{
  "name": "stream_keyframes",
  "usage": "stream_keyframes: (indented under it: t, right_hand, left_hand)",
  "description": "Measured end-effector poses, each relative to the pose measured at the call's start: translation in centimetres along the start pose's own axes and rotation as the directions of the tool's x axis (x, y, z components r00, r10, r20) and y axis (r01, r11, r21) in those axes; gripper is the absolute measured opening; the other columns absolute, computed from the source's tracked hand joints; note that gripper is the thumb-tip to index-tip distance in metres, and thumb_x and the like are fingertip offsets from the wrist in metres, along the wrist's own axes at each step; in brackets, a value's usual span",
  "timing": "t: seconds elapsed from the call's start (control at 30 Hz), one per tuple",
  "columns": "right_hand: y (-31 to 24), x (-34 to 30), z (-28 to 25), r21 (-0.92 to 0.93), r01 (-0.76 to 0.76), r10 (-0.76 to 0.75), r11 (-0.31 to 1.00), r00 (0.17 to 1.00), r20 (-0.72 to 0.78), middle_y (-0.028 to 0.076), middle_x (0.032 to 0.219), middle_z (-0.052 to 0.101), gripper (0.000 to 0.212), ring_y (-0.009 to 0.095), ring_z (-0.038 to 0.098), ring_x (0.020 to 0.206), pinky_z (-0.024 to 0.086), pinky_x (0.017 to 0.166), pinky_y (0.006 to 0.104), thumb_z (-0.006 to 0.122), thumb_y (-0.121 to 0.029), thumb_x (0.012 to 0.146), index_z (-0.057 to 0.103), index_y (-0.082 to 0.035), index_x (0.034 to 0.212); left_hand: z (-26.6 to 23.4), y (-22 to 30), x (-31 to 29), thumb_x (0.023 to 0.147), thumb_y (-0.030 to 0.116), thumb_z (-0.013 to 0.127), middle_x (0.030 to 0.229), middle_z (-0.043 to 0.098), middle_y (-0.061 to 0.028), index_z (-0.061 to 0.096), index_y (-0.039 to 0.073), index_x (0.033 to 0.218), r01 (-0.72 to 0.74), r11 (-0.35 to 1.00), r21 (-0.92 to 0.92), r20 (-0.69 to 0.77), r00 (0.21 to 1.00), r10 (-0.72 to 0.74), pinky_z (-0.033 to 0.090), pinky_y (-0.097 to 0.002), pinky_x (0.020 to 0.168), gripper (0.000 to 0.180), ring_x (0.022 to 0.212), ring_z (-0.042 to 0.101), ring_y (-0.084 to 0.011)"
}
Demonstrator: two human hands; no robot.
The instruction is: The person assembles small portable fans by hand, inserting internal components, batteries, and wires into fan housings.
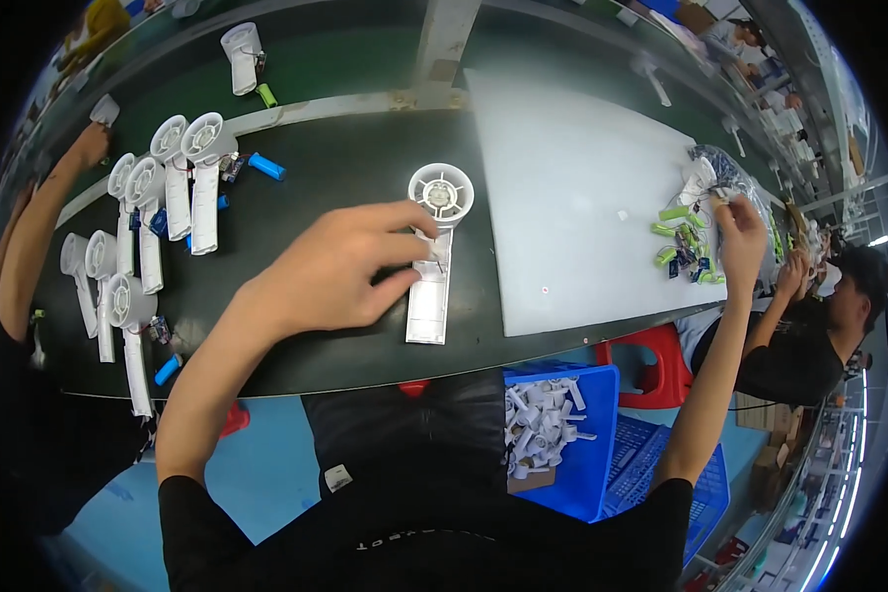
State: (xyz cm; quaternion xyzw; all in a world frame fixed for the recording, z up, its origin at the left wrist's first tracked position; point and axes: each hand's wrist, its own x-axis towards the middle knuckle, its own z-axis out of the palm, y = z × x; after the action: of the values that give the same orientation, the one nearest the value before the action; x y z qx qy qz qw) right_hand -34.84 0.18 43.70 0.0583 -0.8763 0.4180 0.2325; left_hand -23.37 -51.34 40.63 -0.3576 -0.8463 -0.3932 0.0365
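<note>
In front of me a white handheld fan housing [427, 314] lies on the dark table, its round grilled head [441, 194] at the far end and its hollow handle toward me. My left hand [350, 266] curls over the upper handle from the left, fingertips and thumb on it. Out to the right, my right hand [742, 232] is closed in a pinch over a pile of green batteries [683, 237] with wires and small circuit boards. What sits between those fingertips is too small to make out. A clear plastic bag [725, 163] lies just beyond it.
A white sheet [572, 217] covers the table's right part. Several fan housings [205, 187] with blue batteries [266, 166] stand at left. A blue crate [602, 434] of white parts and a red stool [651, 365] stand below the edge. People work on both sides.
</note>
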Motion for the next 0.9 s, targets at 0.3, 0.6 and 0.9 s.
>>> stream_keyframes:
  t: [0.3, 0.6, 0.9]
  right_hand:
    - [-9.2, -7.7, 8.6, 0.513, -0.095, 0.006, 0.853, 0.985, 0.172, 0.010, 0.107, 0.069, 0.025, 0.014, 0.066, 0.096, 0.051, 0.084, 0.0281, 0.061, -0.006, 0.095, 0.063, 0.002, 0.119]
    - [-15.1, -14.8, 20.1, 0.611, -0.297, 0.085, 0.734, 0.932, 0.352, 0.005, 0.093, 0.066, 0.013, 0.009, 0.062, 0.086, 0.050, 0.078, 0.0237, 0.063, 0.004, 0.088, 0.063, 0.007, 0.102]
    - [-17.1, -15.7, 23.5, 0.241, 0.173, -0.197, 0.955, 0.977, 0.080, 0.013, 0.085, 0.062, 0.019, 0.022, 0.064, 0.069, 0.052, 0.065, 0.0295, 0.063, 0.004, 0.084, 0.062, 0.006, 0.103]
  left_hand:
    - [3.2, -1.0, 1.2, 0.081, 0.004, 0.074, 0.093, 0.068, -0.0108, 0.067, 0.000, 0.091, -0.095, 0.992, 0.084, -0.120, 0.987, 0.105, 0.054, -0.0352, 0.065, 0.013, 0.075, 0.067, -0.0282]
    - [3.9, -0.7, 2.0, 0.082, 0.001, 0.073, 0.075, 0.065, -0.0091, 0.067, -0.002, 0.090, 0.034, 0.999, -0.034, -0.290, 0.956, -0.042, 0.047, -0.0278, 0.051, 0.011, 0.054, 0.058, -0.0152]
    - [5.1, 0.0, 3.0, 0.079, -0.001, 0.070, 0.076, 0.060, -0.0096, 0.062, 0.000, 0.088, 0.060, 0.991, -0.120, -0.399, 0.911, -0.104, 0.046, -0.0320, 0.052, 0.012, 0.057, 0.058, -0.0212]
